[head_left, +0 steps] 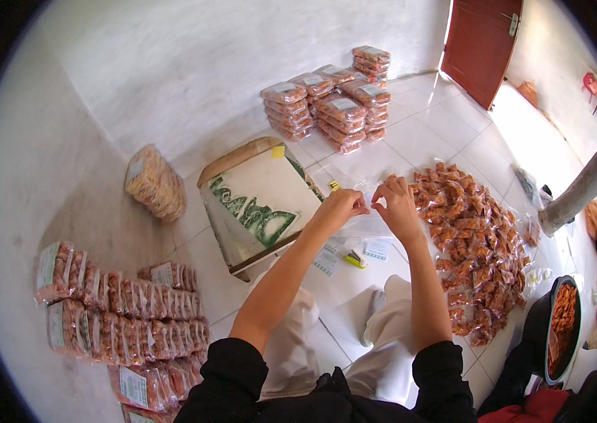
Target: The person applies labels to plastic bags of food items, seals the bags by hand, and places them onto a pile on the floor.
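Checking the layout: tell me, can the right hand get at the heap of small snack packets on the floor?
Probably yes: the right hand is beside the heap of small snack packets, nothing between them.

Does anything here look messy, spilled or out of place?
Nothing looks spilled. The small snack packets lie in a loose heap on the floor tiles, unlike the neat stacked bundles. One big bundle leans alone against the wall.

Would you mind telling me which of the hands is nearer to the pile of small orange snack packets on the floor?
Right. The right hand is just beside the pile; the left hand is farther, on its far side.
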`<state>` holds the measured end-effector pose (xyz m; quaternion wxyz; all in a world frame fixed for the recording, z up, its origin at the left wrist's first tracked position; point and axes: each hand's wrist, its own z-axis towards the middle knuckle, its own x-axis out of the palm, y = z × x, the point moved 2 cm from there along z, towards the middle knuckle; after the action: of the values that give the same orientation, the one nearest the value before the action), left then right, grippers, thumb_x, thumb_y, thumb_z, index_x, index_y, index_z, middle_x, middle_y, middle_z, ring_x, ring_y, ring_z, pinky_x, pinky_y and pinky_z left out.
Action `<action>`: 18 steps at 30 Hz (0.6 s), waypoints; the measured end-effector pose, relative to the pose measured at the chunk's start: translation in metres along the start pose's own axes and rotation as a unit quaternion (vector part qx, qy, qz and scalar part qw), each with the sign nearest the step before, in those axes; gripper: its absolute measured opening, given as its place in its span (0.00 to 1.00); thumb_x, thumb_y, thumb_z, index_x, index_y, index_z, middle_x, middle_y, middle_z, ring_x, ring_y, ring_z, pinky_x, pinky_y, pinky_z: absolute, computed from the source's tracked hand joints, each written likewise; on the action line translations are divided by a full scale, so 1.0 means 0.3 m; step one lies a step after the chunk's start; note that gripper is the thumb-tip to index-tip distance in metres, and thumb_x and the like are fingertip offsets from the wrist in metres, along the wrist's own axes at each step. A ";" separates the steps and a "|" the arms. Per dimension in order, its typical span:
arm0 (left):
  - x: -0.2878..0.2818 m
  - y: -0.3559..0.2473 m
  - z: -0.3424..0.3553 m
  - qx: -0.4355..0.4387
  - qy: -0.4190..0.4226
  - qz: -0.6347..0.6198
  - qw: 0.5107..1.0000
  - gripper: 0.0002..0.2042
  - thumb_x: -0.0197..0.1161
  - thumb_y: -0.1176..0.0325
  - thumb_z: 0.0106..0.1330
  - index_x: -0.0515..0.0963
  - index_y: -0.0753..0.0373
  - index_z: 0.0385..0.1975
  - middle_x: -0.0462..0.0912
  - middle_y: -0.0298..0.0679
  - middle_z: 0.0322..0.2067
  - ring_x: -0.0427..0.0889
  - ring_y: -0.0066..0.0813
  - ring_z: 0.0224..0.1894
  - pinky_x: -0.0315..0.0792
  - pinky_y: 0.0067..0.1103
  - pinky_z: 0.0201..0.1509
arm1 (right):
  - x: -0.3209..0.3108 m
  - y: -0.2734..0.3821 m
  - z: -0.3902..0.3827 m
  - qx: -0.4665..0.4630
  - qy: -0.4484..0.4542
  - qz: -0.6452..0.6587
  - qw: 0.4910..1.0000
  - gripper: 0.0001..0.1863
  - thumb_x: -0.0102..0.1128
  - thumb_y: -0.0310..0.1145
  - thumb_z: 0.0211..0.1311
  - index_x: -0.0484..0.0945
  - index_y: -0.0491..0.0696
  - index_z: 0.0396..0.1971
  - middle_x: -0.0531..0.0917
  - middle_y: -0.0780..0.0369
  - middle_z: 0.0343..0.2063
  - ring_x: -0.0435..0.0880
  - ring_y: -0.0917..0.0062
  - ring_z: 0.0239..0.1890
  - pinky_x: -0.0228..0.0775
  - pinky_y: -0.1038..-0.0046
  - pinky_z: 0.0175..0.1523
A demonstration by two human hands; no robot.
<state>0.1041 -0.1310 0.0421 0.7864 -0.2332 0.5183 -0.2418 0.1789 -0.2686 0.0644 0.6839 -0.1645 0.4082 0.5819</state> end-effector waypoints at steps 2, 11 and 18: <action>-0.013 0.013 -0.017 -0.029 0.020 0.026 0.999 0.12 0.67 0.67 0.47 0.73 0.65 0.27 0.77 0.43 0.24 0.77 0.40 0.28 0.70 0.29 0.32 | -0.011 0.045 0.006 -0.005 -0.014 -0.004 1.000 0.11 0.63 0.28 0.43 0.75 0.47 0.31 0.77 0.61 0.28 0.72 0.66 0.41 0.62 0.63 0.49; -0.065 -0.057 -0.031 0.013 -0.021 0.110 0.994 0.13 0.68 0.68 0.43 0.69 0.63 0.21 0.76 0.39 0.23 0.77 0.39 0.27 0.69 0.30 0.30 | 0.051 0.037 -0.009 0.069 0.121 0.079 0.987 0.10 0.57 0.32 0.50 0.76 0.48 0.34 0.80 0.62 0.33 0.74 0.67 0.41 0.61 0.61 0.48; -0.045 -0.058 -0.016 0.007 -0.019 0.115 0.993 0.17 0.69 0.66 0.43 0.66 0.62 0.26 0.76 0.40 0.23 0.77 0.40 0.28 0.69 0.31 0.31 | 0.038 0.030 -0.014 0.075 0.114 0.188 0.973 0.09 0.56 0.30 0.50 0.78 0.48 0.33 0.80 0.60 0.33 0.76 0.67 0.39 0.64 0.63 0.48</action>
<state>0.0925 -0.1367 0.0608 0.8201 -0.1711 0.5253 -0.1491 0.1688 -0.2616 0.0555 0.5215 -0.0979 0.5495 0.6453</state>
